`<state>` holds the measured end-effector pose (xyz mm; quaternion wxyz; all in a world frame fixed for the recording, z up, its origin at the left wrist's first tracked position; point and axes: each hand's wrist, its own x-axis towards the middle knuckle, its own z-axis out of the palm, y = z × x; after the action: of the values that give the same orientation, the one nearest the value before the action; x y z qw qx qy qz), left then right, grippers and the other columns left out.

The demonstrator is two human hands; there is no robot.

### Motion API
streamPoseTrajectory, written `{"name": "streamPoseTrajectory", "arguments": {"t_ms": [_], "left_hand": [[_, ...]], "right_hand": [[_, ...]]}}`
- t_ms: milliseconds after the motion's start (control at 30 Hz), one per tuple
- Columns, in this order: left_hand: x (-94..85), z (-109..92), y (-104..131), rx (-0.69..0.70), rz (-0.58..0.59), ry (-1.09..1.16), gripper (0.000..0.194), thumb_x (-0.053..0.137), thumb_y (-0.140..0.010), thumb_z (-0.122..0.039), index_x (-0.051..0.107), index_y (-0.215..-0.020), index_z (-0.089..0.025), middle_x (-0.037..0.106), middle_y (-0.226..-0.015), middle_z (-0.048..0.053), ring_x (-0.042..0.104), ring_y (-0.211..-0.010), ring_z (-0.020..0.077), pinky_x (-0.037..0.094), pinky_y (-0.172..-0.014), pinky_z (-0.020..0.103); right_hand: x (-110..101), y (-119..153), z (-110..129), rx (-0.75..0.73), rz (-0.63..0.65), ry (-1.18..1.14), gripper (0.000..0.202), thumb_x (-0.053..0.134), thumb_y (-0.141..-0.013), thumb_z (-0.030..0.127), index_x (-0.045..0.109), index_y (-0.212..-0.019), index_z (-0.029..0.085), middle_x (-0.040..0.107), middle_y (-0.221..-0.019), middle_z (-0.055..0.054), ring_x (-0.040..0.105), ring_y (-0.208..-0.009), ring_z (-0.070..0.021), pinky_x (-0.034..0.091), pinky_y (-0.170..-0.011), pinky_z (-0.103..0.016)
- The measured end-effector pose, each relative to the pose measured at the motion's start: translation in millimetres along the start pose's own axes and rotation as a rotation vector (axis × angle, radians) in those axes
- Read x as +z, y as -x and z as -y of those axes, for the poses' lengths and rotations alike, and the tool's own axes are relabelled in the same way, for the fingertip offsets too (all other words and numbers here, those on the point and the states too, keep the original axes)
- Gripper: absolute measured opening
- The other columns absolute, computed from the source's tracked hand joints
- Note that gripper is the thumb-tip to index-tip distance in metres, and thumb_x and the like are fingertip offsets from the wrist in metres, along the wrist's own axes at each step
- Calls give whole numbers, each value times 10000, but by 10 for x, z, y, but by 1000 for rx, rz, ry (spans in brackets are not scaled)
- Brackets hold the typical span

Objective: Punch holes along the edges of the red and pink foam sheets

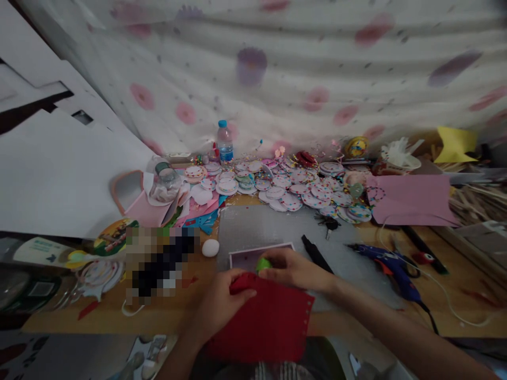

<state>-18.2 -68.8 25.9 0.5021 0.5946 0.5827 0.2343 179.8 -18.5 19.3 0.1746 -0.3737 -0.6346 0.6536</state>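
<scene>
A red sheet (273, 322), perhaps felt or card, with a row of small holes along its right edge, hangs at the front of the table. My left hand (227, 295) pinches its upper left corner between thumb and fingers. Just beyond the sheet's top edge, my right hand (291, 268) is closed on a small bright green piece (262, 264); its exact kind I cannot make out. Behind both hands lies a shallow box with a pale rim (263, 248), partly covered by them.
Several decorated white discs (291, 200) are heaped at the back beside a water bottle (225, 142). A blue glue gun (390, 264), keys (330, 222) and a black marker-like stick (317, 254) lie to the right. A white egg-shaped object (210, 248) sits left of the grey mat (237, 227).
</scene>
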Motion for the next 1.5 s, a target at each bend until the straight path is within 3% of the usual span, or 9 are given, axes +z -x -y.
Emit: {"name": "streamPoseTrajectory", "arguments": {"t_ms": [133,267,433,567,700,800,1167,1300,1500], "left_hand": [[18,16,20,56,-44,-42,154,611,-757,-211,682,-889,-178,719,-873,38,645,-827,208,491,-764,291],[26,53,28,82,-59,-30,137,566,-802,-243,682,-834,-177,705,-801,23,633,-757,184,483,-679,245],[6,62,42,105,-91,-135,226,517,-844,-286,673,-738,-161,679,-698,16,605,-677,172,443,-606,231],[15,27,64,124,-101,-135,222,504,-859,-282,700,-823,-184,699,-732,13,617,-681,169,446,-611,231],[40,-22,81,147,-108,-93,198,517,-849,-240,712,-874,-219,714,-757,6,643,-717,177,460,-633,229],[45,-29,88,139,-107,-95,215,498,-864,-247,710,-883,-223,708,-746,6,646,-727,180,463,-638,229],[44,51,100,171,-121,-162,205,492,-871,-245,694,-869,-210,712,-795,12,640,-729,177,456,-655,238],[39,25,112,175,-71,-170,212,476,-885,-248,683,-862,-209,707,-790,12,636,-715,170,447,-642,239],[64,11,88,172,-150,19,161,502,-866,-223,659,-890,-194,704,-852,24,639,-790,163,465,-701,232]], "right_hand": [[11,-52,-101,149,-84,-153,503,449,-814,635,577,-769,151,564,-694,-8,503,-606,-109,386,-554,-223],[34,-67,-110,206,-99,-184,501,421,-829,636,561,-813,155,559,-685,1,519,-591,-109,379,-521,-219],[-36,45,63,-51,-137,203,318,597,-793,470,574,-886,167,572,-766,2,521,-693,-130,408,-629,-240],[-37,167,249,-217,-121,618,318,661,-772,356,579,-1038,202,627,-955,-42,545,-888,-194,387,-792,-306],[50,198,358,-268,-66,941,256,674,-763,316,584,-970,196,634,-957,-60,527,-899,-229,340,-785,-344],[101,180,395,-261,-77,1021,238,663,-769,285,579,-967,184,635,-930,-67,517,-866,-224,326,-748,-336],[-8,107,323,-260,8,816,262,669,-773,293,596,-1000,186,586,-980,-67,522,-908,-206,381,-780,-309],[-12,106,387,-291,67,819,193,681,-741,204,614,-921,190,599,-997,-58,519,-955,-217,369,-830,-330],[1,87,441,-147,78,581,202,690,-740,290,602,-892,191,613,-841,6,553,-780,-154,412,-703,-248]]}}
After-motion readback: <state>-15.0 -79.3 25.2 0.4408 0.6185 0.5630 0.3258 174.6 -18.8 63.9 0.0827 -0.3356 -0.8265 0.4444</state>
